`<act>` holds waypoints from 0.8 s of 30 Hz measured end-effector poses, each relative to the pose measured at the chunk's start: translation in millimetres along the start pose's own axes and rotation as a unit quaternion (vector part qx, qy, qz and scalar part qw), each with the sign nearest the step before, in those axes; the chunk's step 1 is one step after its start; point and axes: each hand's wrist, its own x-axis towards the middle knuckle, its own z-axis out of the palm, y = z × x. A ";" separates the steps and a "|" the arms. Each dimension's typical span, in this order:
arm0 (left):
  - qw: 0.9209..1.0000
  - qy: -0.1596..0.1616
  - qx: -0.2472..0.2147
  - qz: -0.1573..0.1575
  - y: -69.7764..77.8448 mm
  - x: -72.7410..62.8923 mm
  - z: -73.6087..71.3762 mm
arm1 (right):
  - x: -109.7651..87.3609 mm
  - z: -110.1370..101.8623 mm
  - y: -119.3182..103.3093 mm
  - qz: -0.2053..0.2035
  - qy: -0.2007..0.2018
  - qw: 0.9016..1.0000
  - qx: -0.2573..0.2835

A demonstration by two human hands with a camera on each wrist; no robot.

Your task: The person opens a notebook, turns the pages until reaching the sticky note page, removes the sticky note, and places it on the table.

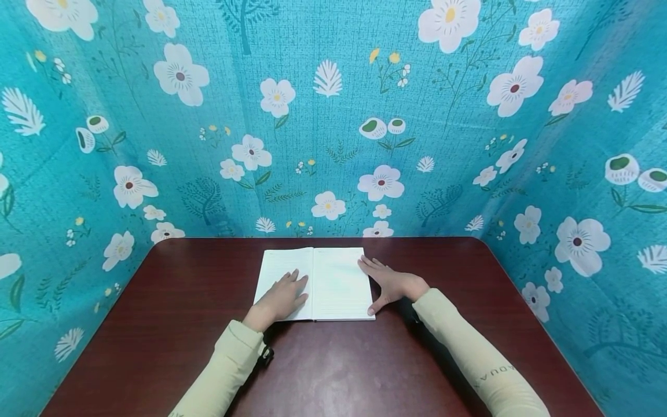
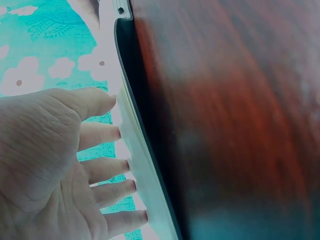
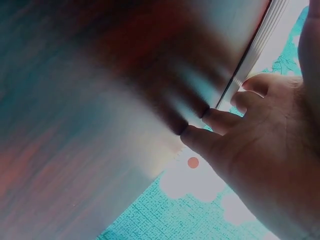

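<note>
An open notebook with white, faintly lined pages lies flat on the dark red-brown table, its spine near the middle. My left hand rests on the left page, fingers spread and pointing toward the spine. In the left wrist view, the fingertips of that hand touch the paper, and the dark cover edge shows below the page. At the right edge of the notebook is my right hand, its thumb by the near corner and its fingers by the upper edge. The right wrist view shows its fingers extended beside the page stack.
The wooden table has rounded far corners. Behind it and along both sides hangs a blue floral curtain. Light sleeves cover both forearms, and a dark strap piece shows at the left wrist.
</note>
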 end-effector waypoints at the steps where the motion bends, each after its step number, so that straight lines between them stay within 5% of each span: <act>1: 1.000 0.000 0.000 -0.001 -0.1 0.2 0.1 | -0.2 -0.1 0.0 -0.001 0.001 1.000 0.000; 15: 1.000 0.006 -0.002 0.004 -0.3 0.0 0.4 | 0.9 -0.7 3.5 -0.006 0.000 1.000 0.019; 24: 0.990 0.085 0.072 0.088 9.8 -1.1 0.6 | 1.8 -0.3 1.9 0.002 0.002 1.000 0.027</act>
